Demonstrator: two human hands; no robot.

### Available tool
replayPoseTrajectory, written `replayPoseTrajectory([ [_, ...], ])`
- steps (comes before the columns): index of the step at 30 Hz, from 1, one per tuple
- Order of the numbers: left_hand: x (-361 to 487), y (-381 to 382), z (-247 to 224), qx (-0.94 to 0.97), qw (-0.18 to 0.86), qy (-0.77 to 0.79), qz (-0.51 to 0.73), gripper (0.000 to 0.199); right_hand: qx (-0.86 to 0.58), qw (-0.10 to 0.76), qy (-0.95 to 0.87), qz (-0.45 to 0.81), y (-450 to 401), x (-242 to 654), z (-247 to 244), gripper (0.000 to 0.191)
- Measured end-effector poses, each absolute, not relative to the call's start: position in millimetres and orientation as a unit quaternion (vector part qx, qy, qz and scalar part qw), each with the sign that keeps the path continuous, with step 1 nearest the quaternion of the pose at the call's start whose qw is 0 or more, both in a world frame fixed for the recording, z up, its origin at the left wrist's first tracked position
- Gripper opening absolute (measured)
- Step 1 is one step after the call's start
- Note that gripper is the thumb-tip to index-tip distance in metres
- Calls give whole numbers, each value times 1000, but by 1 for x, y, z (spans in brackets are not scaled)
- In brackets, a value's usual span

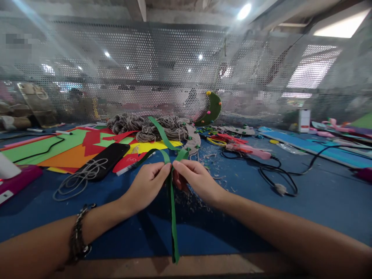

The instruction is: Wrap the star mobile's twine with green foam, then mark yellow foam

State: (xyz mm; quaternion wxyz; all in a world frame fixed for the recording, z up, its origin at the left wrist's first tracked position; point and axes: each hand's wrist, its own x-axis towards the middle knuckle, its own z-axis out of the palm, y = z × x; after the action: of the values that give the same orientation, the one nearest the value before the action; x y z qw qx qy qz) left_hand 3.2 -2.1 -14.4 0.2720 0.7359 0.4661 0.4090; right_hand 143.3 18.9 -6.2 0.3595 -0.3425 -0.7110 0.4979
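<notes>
Close together over the middle of the blue table, my left hand and my right hand both pinch a long green paper strip. Its lower end hangs down past the table's front edge, while the upper part loops between and beyond my fingertips. I cannot tell whether it is one strip or two pieces held together. Another green strip rises behind my hands. Just past my fingers lies a grey crescent with small green pieces on it. Small scraps are scattered under my hands.
Coloured paper sheets, a black phone and a coiled grey cord lie left. Grey yarn bundles sit behind. Right are scissors, a pink corded tool and a black cable. A green crescent stands against the perforated screen.
</notes>
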Motion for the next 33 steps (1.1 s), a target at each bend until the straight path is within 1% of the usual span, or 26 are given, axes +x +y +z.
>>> replayPoseTrajectory([
  [6,4,-4,-15,723,242,483,431,37,-343,352,-719,492,19,143,-7,32],
  [11,3,-2,-15,688,261,495,462,35,-344,346,-724,488,21,144,-8,31],
  [15,3,-1,-15,709,284,477,435,37,-355,374,-705,486,20,145,-7,33],
  [17,3,-2,-15,726,279,466,422,37,-354,385,-700,486,20,145,-6,35],
  [21,3,-3,-14,747,259,458,406,38,-341,354,-706,510,19,144,-6,39],
  [24,3,-4,-14,748,257,463,400,40,-334,339,-708,522,19,143,-7,36],
  [30,3,-3,-14,717,234,491,436,36,-343,309,-718,521,18,142,-8,36],
  [33,1,-1,-15,704,232,494,454,36,-349,311,-717,517,19,142,-8,36],
])
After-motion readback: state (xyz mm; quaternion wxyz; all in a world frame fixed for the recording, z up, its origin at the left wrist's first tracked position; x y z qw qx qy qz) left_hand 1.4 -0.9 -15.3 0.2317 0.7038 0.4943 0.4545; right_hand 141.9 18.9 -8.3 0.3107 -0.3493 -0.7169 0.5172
